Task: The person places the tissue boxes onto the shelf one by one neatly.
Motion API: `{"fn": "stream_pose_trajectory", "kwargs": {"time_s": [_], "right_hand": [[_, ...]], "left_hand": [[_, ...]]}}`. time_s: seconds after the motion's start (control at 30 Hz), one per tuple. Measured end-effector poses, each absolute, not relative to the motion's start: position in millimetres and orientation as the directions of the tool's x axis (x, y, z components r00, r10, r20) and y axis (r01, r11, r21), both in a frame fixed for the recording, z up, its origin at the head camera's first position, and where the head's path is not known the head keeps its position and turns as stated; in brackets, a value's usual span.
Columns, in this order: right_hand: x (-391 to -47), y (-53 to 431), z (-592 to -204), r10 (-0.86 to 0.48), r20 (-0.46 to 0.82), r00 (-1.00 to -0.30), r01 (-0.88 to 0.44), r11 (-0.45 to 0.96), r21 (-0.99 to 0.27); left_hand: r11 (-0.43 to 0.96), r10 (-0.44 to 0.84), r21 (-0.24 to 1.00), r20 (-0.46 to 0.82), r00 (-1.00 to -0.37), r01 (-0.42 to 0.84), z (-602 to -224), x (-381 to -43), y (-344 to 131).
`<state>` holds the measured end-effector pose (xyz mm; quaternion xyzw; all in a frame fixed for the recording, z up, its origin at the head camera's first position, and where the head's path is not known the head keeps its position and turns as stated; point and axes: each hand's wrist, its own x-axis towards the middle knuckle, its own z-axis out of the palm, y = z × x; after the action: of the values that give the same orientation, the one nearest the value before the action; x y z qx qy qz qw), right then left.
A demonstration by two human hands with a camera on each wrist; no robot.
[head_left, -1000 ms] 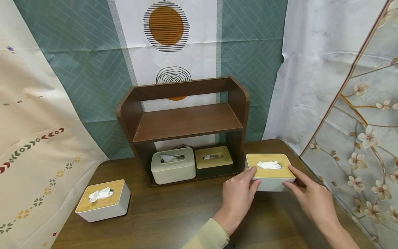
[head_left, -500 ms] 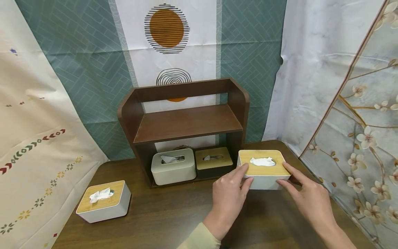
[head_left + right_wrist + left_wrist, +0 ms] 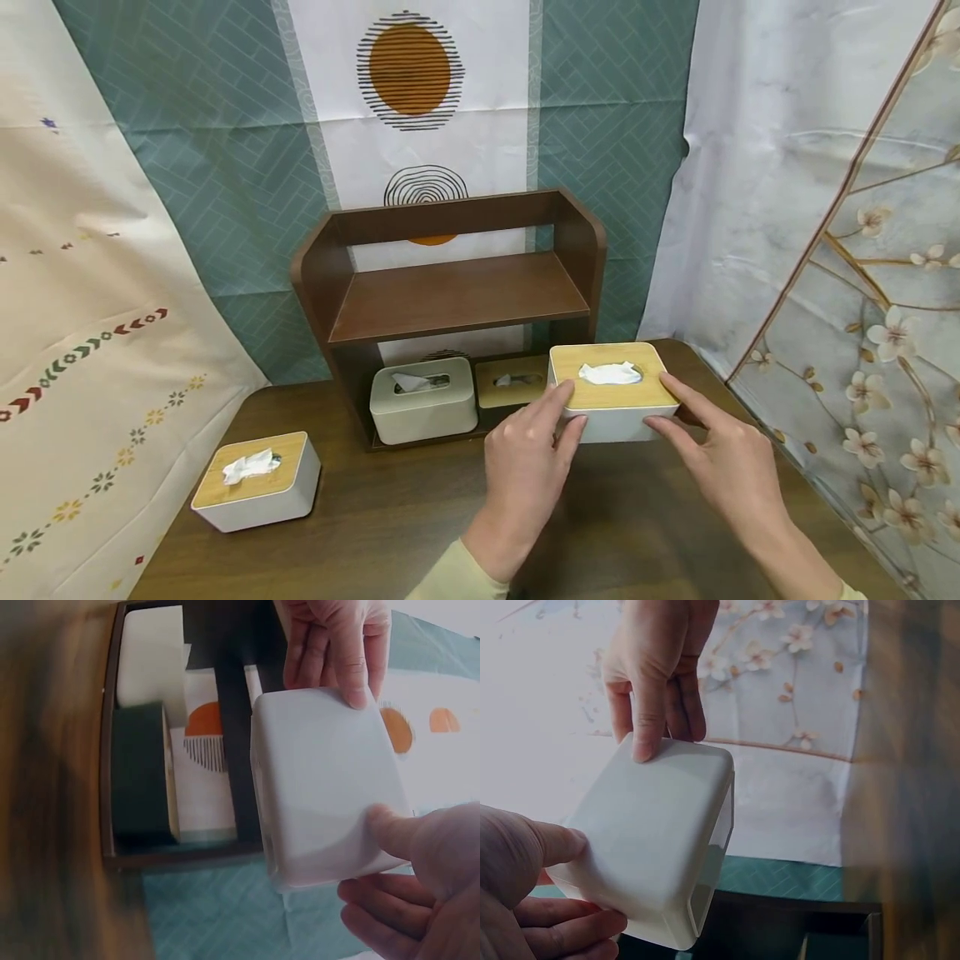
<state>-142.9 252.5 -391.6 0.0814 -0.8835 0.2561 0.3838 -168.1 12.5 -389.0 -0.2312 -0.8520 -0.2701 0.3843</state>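
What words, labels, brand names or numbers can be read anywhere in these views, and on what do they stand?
None: no view shows any readable text.
Held tissue box, gripped by the left hand and right hand: plain wooden lid and white sides, no label.
Other tissue boxes, on the table and in the shelf: no markings.
Wall cloths: only patterns, namely circles, arrows and flowers.

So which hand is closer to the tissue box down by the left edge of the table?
The left hand. It grips the lifted box's left end; the right hand grips its far end, farther from the lone tissue box.
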Motion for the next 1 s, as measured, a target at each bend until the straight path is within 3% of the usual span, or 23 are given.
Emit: {"fn": "stream_pose_trajectory", "kwargs": {"time_s": [0.47, 1.0], "right_hand": [[-152.5, 225.7, -363.9, -0.013, 0.815, -0.58, -0.466, 0.826, -0.318], [-182.5, 200.8, -337.4, -0.022, 0.822, -0.57, -0.523, 0.781, -0.342]], "left_hand": [[0.746, 0.112, 0.265, 0.854, -0.508, 0.611, -363.2, -163.0, -16.8], [0.754, 0.082, 0.252, 0.88, -0.468, 0.606, -333.4, -178.6, -40.8]]}}
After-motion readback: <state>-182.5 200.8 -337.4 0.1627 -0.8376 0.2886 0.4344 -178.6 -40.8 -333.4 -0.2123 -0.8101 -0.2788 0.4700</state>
